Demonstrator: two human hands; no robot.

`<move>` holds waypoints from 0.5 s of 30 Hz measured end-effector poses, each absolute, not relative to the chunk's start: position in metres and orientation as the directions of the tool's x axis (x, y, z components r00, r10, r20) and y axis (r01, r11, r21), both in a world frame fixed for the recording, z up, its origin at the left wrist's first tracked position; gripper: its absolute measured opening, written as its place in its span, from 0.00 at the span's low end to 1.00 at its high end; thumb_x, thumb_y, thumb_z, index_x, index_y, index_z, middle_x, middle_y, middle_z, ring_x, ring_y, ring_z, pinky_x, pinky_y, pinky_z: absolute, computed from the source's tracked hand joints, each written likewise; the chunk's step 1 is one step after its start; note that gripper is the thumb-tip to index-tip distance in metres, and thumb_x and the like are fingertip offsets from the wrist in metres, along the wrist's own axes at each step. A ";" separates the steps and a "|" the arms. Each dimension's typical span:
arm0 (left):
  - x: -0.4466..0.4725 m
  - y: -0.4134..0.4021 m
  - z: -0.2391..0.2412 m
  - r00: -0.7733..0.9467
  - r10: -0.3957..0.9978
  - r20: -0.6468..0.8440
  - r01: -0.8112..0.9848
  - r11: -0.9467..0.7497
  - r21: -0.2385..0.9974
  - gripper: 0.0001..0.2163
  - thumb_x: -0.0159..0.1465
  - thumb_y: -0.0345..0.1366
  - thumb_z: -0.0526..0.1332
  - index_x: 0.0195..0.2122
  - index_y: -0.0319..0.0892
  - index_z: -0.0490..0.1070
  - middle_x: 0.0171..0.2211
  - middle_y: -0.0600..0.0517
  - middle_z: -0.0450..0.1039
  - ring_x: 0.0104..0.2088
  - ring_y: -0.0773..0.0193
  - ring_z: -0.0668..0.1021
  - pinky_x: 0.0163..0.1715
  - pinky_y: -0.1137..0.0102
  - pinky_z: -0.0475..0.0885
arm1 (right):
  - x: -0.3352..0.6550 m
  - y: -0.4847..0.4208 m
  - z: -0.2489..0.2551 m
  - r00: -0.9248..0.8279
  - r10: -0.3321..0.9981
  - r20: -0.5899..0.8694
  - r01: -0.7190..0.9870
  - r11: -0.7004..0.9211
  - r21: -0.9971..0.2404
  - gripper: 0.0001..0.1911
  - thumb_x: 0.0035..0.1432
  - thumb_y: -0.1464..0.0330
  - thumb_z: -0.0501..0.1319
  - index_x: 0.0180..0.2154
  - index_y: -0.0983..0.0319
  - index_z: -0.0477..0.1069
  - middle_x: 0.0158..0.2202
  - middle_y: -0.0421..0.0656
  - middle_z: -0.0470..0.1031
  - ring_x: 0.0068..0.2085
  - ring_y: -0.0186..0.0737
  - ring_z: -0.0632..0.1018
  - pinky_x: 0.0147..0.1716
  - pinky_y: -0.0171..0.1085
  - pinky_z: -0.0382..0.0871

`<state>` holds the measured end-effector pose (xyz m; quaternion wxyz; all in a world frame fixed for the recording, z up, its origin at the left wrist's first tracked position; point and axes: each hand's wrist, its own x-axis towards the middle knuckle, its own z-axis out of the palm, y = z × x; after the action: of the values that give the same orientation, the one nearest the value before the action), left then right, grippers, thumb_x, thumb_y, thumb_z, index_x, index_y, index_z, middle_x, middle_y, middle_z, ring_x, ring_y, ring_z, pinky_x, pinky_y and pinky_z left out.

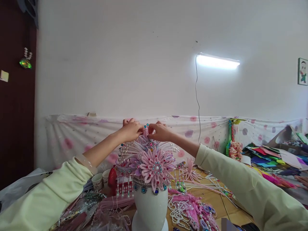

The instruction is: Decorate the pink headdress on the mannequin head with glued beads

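A pink beaded headdress (154, 163) with a large flower, pearls and jewels sits on a white mannequin head (150, 207) at the table's near edge. Both my hands are raised to its top. My left hand (131, 130) pinches the crest of the headdress from the left, fingers closed on it. My right hand (160, 131) pinches the same top ornament from the right, fingers pressed together. Both arms wear pale green sleeves, and the left wrist carries a light bracelet (86, 163).
Pearl strands and pink trims (190, 210) lie on the wooden table (228, 208). Two paper cups (99, 180) and a red object stand behind the headdress. Coloured paper sheets (267, 157) pile up at right. Another person's fingers (302, 180) show at the right edge.
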<state>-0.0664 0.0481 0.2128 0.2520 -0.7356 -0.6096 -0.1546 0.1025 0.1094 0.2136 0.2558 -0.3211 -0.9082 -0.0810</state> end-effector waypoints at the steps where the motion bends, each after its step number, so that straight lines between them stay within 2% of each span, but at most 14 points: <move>1: -0.067 0.047 0.215 0.226 0.821 0.524 0.970 -0.139 -0.199 0.10 0.63 0.32 0.56 0.36 0.48 0.77 0.50 0.45 0.78 0.60 0.44 0.69 0.54 0.49 0.60 | 0.102 0.109 0.213 -0.667 0.540 0.514 0.618 0.786 -0.024 0.06 0.56 0.70 0.63 0.37 0.58 0.76 0.39 0.42 0.81 0.52 0.53 0.72 0.48 0.46 0.62; 6: -0.068 0.042 0.224 0.283 0.833 0.476 0.947 -0.165 -0.275 0.10 0.62 0.28 0.58 0.35 0.49 0.77 0.47 0.48 0.81 0.58 0.47 0.70 0.53 0.49 0.58 | 0.096 0.113 0.206 -0.711 0.510 0.484 0.565 0.824 -0.038 0.09 0.59 0.71 0.61 0.38 0.54 0.79 0.40 0.38 0.82 0.54 0.52 0.71 0.53 0.48 0.58; 11: -0.068 0.040 0.231 0.285 0.835 0.470 0.942 -0.153 -0.300 0.10 0.58 0.25 0.60 0.32 0.49 0.76 0.40 0.50 0.83 0.54 0.49 0.71 0.56 0.47 0.54 | 0.093 0.118 0.202 -0.730 0.474 0.492 0.530 0.847 -0.031 0.06 0.59 0.69 0.64 0.36 0.56 0.81 0.39 0.40 0.82 0.54 0.54 0.71 0.52 0.49 0.57; 15: -0.068 0.040 0.234 0.280 0.818 0.503 0.949 -0.154 -0.277 0.12 0.54 0.22 0.59 0.30 0.49 0.76 0.40 0.51 0.83 0.54 0.50 0.72 0.60 0.45 0.48 | 0.093 0.121 0.201 -0.715 0.473 0.515 0.537 0.843 -0.029 0.04 0.56 0.69 0.66 0.36 0.57 0.80 0.39 0.42 0.82 0.55 0.56 0.69 0.50 0.49 0.56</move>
<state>-0.0685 0.0396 0.2336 0.2768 -0.7504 -0.5885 -0.1179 0.0929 0.1206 0.2011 0.2608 -0.2732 -0.9239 -0.0614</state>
